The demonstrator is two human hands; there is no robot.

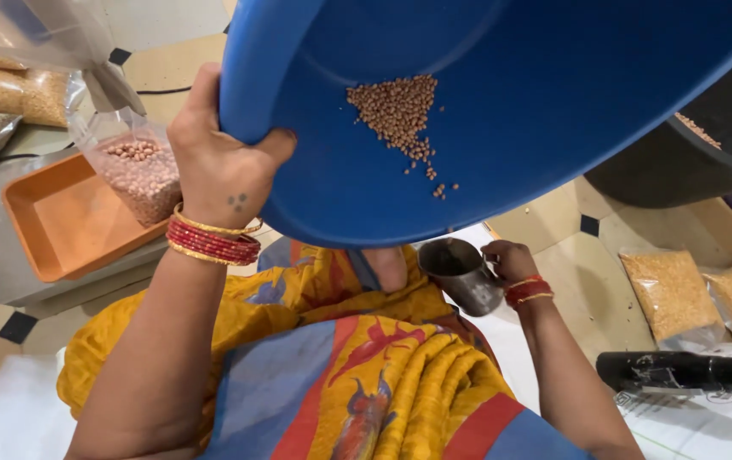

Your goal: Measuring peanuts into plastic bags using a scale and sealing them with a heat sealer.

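Observation:
My left hand [217, 162] grips the rim of a large blue plastic tub [553, 128], held up and tilted. A small heap of brown peanuts [396, 111] clings to the tub's inner wall, with a few sliding down toward the low edge. Below that edge my right hand [509, 260] holds a small dark metal cup [460, 273], its mouth facing up and sideways. Red and gold bangles circle both wrists. My lap, in yellow, blue and red cloth, lies under the tub.
An orange tray [63, 221] sits on a grey scale at left, with a clear bag of peanuts [136, 175] on it. Bags of grain lie at far left [17, 94] and right [673, 294]. A black cylinder [681, 372] rests on paper. A dark basin [690, 162] stands behind.

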